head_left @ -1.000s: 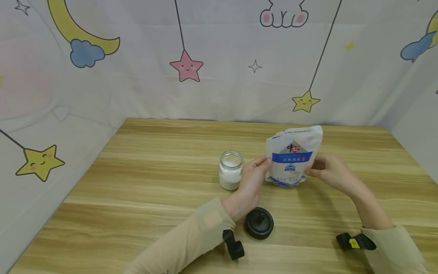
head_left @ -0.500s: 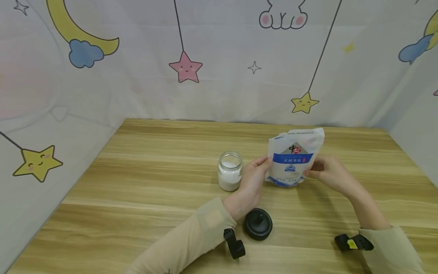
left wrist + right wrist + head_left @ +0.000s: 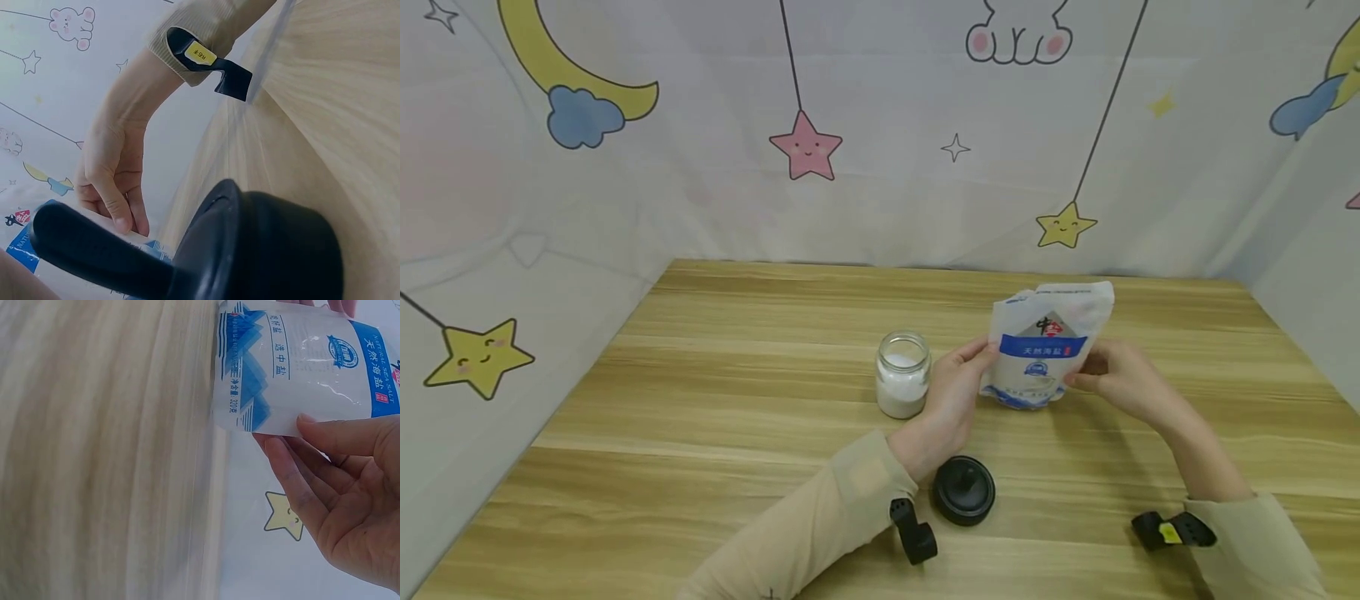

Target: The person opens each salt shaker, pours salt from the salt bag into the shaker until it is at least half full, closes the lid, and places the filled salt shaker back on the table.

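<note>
A white and blue bag of sea salt (image 3: 1041,346) is held upright between both hands, its top leaning to the right. My left hand (image 3: 951,404) grips the bag's left edge, thumb in front. The right hand (image 3: 1131,383) pinches its lower right edge; in the right wrist view that hand (image 3: 350,494) has its thumb on the front and fingers behind the bag (image 3: 300,362). Just left of my left hand stands an open glass jar (image 3: 902,375), partly filled with white salt. A black knobbed lid (image 3: 964,492) lies near my left wrist and looms large in the left wrist view.
The wooden table (image 3: 700,417) runs back to a white cloth backdrop (image 3: 880,200) printed with stars and a moon. Black straps with small cameras sit on both wrists, the left one (image 3: 913,533) close to the lid.
The bag has tipped slightly to the right and down at its top. Both hands keep their hold. The jar and lid shift only slightly in view, along with the whole scene.
</note>
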Action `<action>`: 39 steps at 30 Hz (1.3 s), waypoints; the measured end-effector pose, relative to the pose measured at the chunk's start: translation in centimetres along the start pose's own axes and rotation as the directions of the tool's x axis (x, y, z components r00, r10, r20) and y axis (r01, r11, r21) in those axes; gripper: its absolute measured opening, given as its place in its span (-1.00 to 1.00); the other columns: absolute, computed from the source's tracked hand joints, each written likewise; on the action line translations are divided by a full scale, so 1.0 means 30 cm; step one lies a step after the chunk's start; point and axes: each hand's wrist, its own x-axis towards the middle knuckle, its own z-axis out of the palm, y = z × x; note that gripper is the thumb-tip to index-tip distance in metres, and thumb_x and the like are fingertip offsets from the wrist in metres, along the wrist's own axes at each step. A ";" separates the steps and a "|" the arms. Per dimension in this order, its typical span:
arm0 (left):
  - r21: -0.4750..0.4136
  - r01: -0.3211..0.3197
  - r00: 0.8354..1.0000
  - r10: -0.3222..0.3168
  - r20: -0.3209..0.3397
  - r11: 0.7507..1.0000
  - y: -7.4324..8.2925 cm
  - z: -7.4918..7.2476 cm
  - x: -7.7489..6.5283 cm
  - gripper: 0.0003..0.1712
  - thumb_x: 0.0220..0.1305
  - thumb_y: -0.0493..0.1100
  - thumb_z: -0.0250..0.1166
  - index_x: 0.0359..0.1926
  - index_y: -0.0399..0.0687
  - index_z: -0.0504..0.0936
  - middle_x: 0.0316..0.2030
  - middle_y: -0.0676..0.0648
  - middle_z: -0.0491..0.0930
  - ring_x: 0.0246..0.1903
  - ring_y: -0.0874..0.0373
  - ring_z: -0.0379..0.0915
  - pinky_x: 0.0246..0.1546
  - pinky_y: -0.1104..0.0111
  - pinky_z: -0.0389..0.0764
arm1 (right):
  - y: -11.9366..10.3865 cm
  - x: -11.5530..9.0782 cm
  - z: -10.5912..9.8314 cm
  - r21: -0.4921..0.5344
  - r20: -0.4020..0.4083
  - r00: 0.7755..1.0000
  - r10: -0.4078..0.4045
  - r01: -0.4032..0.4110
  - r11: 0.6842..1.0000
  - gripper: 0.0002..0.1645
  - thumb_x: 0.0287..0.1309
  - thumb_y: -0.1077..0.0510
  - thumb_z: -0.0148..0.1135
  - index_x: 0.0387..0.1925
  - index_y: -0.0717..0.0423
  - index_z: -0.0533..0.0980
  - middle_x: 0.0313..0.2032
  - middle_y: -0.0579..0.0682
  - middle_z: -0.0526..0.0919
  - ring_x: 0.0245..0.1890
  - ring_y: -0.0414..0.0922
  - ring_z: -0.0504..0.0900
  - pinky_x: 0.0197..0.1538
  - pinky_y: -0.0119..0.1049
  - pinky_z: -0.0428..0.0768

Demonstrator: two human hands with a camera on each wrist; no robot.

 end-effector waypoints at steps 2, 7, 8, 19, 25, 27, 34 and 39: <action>-0.002 0.003 1.000 -0.003 0.007 1.000 -0.001 0.001 0.000 -0.65 0.37 -0.14 0.16 0.13 -0.08 0.59 0.24 -0.03 0.50 0.40 0.02 0.19 0.49 0.12 0.08 | 0.003 0.000 0.000 0.003 0.005 1.000 0.009 -0.009 1.000 -0.59 0.17 0.27 0.24 0.03 0.42 0.50 -0.06 0.37 0.65 -0.09 0.18 0.68 -0.08 -0.06 0.69; -0.008 0.011 1.000 -0.011 0.020 1.000 -0.002 0.006 0.004 -0.65 0.38 -0.13 0.15 0.14 -0.04 0.58 0.24 0.00 0.49 0.40 0.03 0.18 0.50 0.11 0.07 | 0.008 0.002 -0.002 0.009 0.018 0.999 0.035 -0.035 0.999 -0.54 0.20 0.24 0.23 0.09 0.41 0.47 -0.01 0.38 0.62 -0.04 0.21 0.65 -0.02 0.01 0.66; -0.010 0.010 1.000 -0.010 0.020 1.000 -0.002 0.007 0.005 -0.65 0.38 -0.13 0.15 0.14 -0.05 0.58 0.24 -0.01 0.50 0.40 0.03 0.18 0.50 0.11 0.07 | 0.009 0.002 -0.002 0.007 0.018 0.999 0.039 -0.040 0.999 -0.53 0.20 0.23 0.23 0.10 0.40 0.46 0.00 0.38 0.62 -0.03 0.22 0.65 -0.01 0.01 0.66; -0.010 0.010 1.000 -0.010 0.015 1.000 0.004 0.006 0.002 -0.65 0.38 -0.16 0.15 0.13 -0.08 0.58 0.24 -0.02 0.49 0.40 0.03 0.18 0.49 0.14 0.09 | 0.006 0.004 -0.008 -0.011 0.022 0.999 0.039 -0.039 0.999 -0.51 0.19 0.20 0.24 0.11 0.38 0.46 0.00 0.37 0.62 -0.01 0.24 0.63 0.02 0.06 0.63; -0.001 0.009 1.000 -0.009 0.029 1.000 -0.002 0.005 0.008 -0.64 0.37 -0.18 0.15 0.15 -0.09 0.57 0.25 -0.03 0.48 0.40 0.03 0.17 0.49 0.14 0.09 | 0.008 0.000 -0.011 -0.001 0.032 0.999 0.032 -0.032 0.999 -0.50 0.19 0.19 0.25 0.12 0.37 0.45 0.01 0.37 0.61 0.01 0.24 0.62 0.03 0.07 0.63; -0.006 0.010 0.999 -0.010 0.032 1.000 -0.002 0.005 0.008 -0.64 0.37 -0.20 0.15 0.15 -0.10 0.57 0.24 -0.03 0.49 0.40 0.04 0.17 0.49 0.15 0.09 | 0.009 0.000 -0.011 0.002 0.035 0.999 0.030 -0.030 1.000 -0.49 0.19 0.19 0.25 0.13 0.37 0.44 0.02 0.37 0.61 0.01 0.24 0.62 0.02 0.06 0.63; -0.005 0.010 1.000 -0.010 0.027 1.000 -0.002 0.005 0.007 -0.66 0.36 -0.21 0.16 0.13 -0.05 0.59 0.21 0.00 0.52 0.38 0.05 0.21 0.48 0.14 0.11 | 0.012 0.001 -0.012 0.006 0.035 0.999 0.019 -0.019 1.000 -0.50 0.19 0.20 0.25 0.11 0.39 0.45 0.00 0.37 0.62 -0.01 0.22 0.64 -0.01 0.02 0.65; -0.008 0.007 1.000 -0.007 0.011 1.000 -0.001 0.006 0.009 -0.67 0.33 -0.22 0.18 0.10 -0.04 0.61 0.18 0.01 0.54 0.36 0.06 0.22 0.47 0.14 0.13 | 0.014 0.000 -0.014 0.011 0.041 0.999 0.028 -0.029 1.000 -0.50 0.21 0.18 0.24 0.12 0.38 0.44 0.00 0.36 0.62 0.00 0.21 0.63 0.00 0.03 0.65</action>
